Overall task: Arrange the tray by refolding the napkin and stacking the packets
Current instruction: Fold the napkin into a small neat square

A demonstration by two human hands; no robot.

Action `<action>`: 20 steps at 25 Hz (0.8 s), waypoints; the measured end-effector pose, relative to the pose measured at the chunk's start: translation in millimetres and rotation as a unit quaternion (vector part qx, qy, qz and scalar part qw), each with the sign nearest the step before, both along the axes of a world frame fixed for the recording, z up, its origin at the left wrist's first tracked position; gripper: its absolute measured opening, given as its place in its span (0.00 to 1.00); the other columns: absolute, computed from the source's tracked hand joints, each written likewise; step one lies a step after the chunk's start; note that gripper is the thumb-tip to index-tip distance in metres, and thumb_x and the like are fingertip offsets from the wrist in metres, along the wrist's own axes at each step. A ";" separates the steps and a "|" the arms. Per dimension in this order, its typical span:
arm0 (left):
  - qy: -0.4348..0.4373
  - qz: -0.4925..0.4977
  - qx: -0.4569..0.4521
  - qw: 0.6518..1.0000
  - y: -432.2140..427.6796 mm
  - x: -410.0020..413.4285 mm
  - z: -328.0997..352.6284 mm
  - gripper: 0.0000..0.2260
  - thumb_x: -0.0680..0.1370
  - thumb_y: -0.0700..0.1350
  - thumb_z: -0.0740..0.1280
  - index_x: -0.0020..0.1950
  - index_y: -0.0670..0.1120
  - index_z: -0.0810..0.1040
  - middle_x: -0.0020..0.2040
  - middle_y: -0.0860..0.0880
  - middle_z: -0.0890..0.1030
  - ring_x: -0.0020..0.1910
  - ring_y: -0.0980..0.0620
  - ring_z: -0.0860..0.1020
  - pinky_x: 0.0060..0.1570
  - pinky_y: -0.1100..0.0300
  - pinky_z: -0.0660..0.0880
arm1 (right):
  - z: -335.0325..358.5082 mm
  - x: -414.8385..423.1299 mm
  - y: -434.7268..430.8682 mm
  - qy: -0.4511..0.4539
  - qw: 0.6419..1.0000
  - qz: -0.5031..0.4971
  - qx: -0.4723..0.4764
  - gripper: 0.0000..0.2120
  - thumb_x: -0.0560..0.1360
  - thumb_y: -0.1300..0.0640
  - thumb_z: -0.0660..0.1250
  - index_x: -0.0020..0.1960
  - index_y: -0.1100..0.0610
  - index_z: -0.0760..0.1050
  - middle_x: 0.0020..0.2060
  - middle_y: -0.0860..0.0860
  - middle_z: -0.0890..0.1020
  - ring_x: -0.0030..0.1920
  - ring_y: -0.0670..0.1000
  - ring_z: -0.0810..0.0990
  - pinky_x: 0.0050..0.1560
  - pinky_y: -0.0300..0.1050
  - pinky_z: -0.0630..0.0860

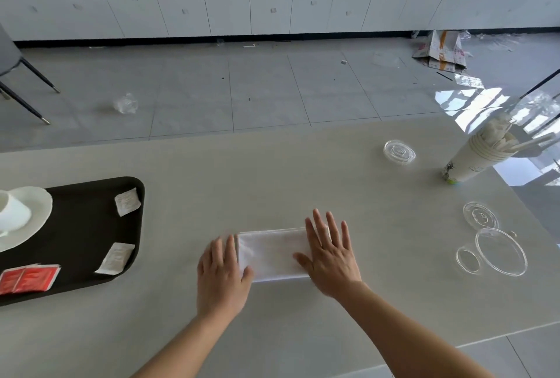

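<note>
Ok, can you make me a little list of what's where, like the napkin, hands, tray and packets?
napkin: folded white strip, flat on the table, not on the tray
left hand: open, at the napkin's left end, thumb on it
right hand: open, flat on the napkin's right end
tray: black, at the left, holds a cup on a saucer
white packets: two, apart on the tray, unstacked
red packets: bunched at the tray's near side
far right: clear lids, stacked paper cups

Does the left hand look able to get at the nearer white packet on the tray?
Probably yes: the left hand rests flat at one end of the napkin, holding nothing, and only bare table lies between it and the nearer white packet on the tray.
</note>
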State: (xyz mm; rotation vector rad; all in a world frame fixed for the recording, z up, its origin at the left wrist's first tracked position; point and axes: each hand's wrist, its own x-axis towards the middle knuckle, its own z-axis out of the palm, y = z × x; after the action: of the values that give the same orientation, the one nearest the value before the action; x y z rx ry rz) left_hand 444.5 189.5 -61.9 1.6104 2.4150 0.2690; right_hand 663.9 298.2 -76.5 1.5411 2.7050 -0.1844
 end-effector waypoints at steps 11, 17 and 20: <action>-0.334 0.315 0.001 0.888 0.1 28.3 24.9 0.14 0.71 0.47 0.70 0.55 0.42 0.82 0.49 0.42 0.85 0.49 0.41 0.82 0.50 0.53 0.78 | 31.6 -71.4 -62.8 0.534 0.710 -0.235 -0.394 0.26 0.82 0.58 0.61 0.78 0.54 0.59 0.76 0.48 0.64 0.74 0.44 0.64 0.75 0.45 0.59; -0.405 0.357 -0.014 0.842 13.9 24.3 32.7 0.12 0.70 0.45 0.72 0.31 0.38 0.78 0.26 0.43 0.77 0.26 0.45 0.76 0.34 0.46 0.81 | 35.0 -68.6 -59.6 0.502 0.729 -0.227 -0.406 0.26 0.82 0.57 0.61 0.78 0.54 0.58 0.77 0.46 0.62 0.76 0.44 0.59 0.77 0.46 0.55; -0.406 0.350 -0.021 0.844 12.4 24.7 31.7 0.09 0.71 0.43 0.68 0.33 0.38 0.78 0.28 0.42 0.80 0.26 0.43 0.78 0.34 0.47 0.81 | 39.5 -70.7 -51.5 0.504 0.733 -0.215 -0.402 0.26 0.82 0.55 0.62 0.78 0.53 0.59 0.76 0.45 0.64 0.75 0.45 0.62 0.74 0.44 0.59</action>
State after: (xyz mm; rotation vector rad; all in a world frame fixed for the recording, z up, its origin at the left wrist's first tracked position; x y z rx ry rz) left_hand 469.2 202.0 -30.3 0.3406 2.1244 0.8119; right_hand 593.2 246.7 -37.0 1.9268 1.9159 -2.4096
